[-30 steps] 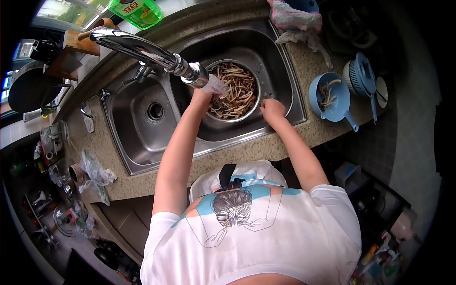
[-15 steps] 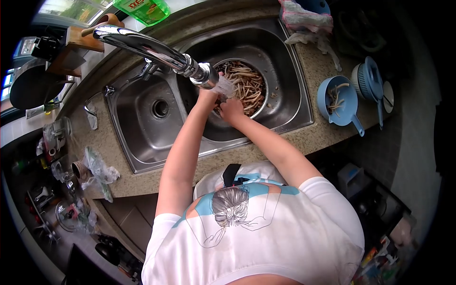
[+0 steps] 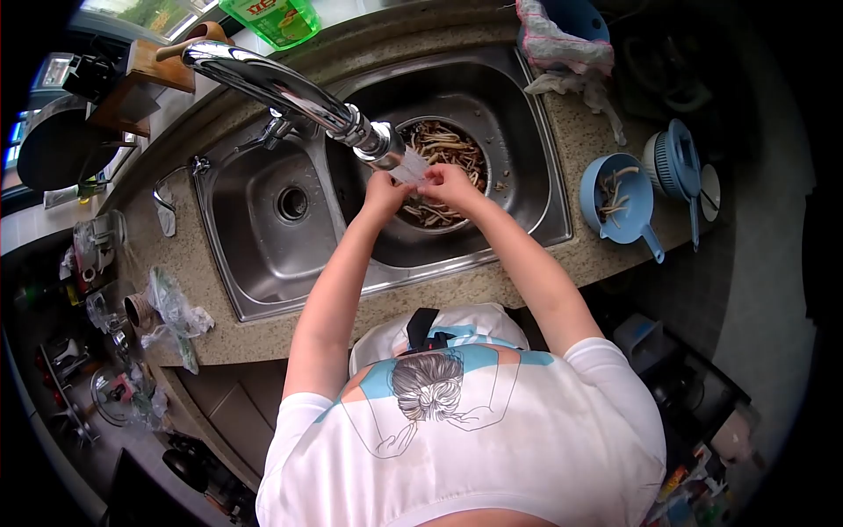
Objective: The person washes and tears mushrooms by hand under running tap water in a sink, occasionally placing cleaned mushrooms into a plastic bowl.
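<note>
Under the running tap, my left hand and my right hand are close together above a round bowl. Bent fingers on both hands pinch at the stream of water; whatever is between them is too small to make out. Thin, long-stemmed brown mushrooms fill the bowl, which sits in the right sink basin. My hands and the tap hide part of the bowl.
To the left is the second sink basin with its drain. A light-blue handled colander holding a few mushrooms stands on the right counter. Green detergent is behind the tap; crumpled plastic bags lie on the left.
My hands have risen from the mushrooms into the water stream. The right hand has moved up and right, and its fingers now show. The view has shifted slightly.
</note>
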Demonstrator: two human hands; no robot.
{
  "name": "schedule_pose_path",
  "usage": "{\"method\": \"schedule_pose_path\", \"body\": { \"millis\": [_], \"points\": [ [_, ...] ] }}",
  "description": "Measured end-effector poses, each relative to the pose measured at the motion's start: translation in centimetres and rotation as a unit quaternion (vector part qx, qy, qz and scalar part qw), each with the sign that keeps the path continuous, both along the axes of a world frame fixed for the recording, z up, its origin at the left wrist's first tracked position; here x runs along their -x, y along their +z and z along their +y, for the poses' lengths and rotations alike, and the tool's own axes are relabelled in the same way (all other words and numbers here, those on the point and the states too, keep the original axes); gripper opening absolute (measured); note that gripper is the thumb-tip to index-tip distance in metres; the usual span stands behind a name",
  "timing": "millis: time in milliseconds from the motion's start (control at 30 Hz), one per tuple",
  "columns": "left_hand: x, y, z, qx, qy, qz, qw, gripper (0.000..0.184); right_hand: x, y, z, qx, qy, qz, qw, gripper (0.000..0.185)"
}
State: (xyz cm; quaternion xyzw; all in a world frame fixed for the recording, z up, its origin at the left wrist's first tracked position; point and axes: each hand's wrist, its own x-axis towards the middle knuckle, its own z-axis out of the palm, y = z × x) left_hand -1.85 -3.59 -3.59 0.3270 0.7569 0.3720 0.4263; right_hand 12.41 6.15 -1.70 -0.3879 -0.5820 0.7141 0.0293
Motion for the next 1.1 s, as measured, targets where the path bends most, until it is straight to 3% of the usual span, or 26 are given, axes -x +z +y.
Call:
{"method": "schedule_pose_path", "body": {
  "millis": [33, 133, 200, 300, 333, 533, 600, 700, 767, 867, 1033, 1100],
  "points": [
    [-0.2, 0.6, 0.0, -0.001, 0.0, 0.001, 1.0, 0.025, -0.2, 0.6, 0.0, 0.101, -0.077, 0.04, 0.991, 0.013],
    [-0.9, 2.0, -0.7, -0.057, 0.043, -0.071, 0.995, 0.018, -0.6, 0.6, 0.4, 0.113, -0.069, 0.033, 0.991, 0.015],
    [-1.2, 2.6, -0.8, 0.003, -0.008, -0.146, 0.989, 0.014, -0.8, 1.1, 0.3, 0.101, -0.047, 0.024, 0.993, 0.011],
    [-2.0, 3.9, -1.2, -0.039, -0.044, -0.232, 0.971, 0.014, -0.9, 2.3, -0.2, 0.095, -0.032, 0.03, 0.995, 0.01],
    [-2.5, 4.5, -1.2, -0.063, 0.002, -0.251, 0.966, 0.013, -0.8, 2.4, -0.2, 0.094, -0.033, 0.032, 0.994, 0.01],
    [-1.5, 7.1, -1.7, 0.0, -0.005, -0.23, 0.973, 0.013, -0.8, 4.4, -0.1, -0.069, 0.094, 0.046, 0.992, 0.014],
    [-1.3, 7.2, -1.8, -0.005, -0.022, -0.23, 0.973, 0.014, -1.0, 5.6, 0.1, -0.296, 0.183, 0.054, 0.936, 0.016],
    [-1.1, 7.4, -1.5, -0.026, -0.09, -0.165, 0.982, 0.015, -0.8, 7.0, 0.2, -0.362, 0.226, 0.02, 0.904, 0.014],
    [-0.9, 8.1, -1.2, 0.002, -0.139, -0.079, 0.987, 0.015, -0.6, 7.6, 0.2, -0.378, 0.25, 0.019, 0.891, 0.014],
    [-0.9, 8.8, -0.8, 0.021, -0.158, -0.041, 0.986, 0.012, -0.3, 8.5, 0.4, -0.382, 0.295, -0.001, 0.876, 0.016],
    [-0.6, 8.2, -0.3, 0.044, -0.196, -0.021, 0.979, 0.012, -0.2, 9.0, 0.8, -0.379, 0.33, -0.022, 0.864, 0.018],
    [-0.5, 7.8, -0.3, 0.038, -0.207, -0.021, 0.977, 0.012, -0.4, 9.6, 0.8, -0.321, 0.343, -0.035, 0.882, 0.02]
  ]
}}
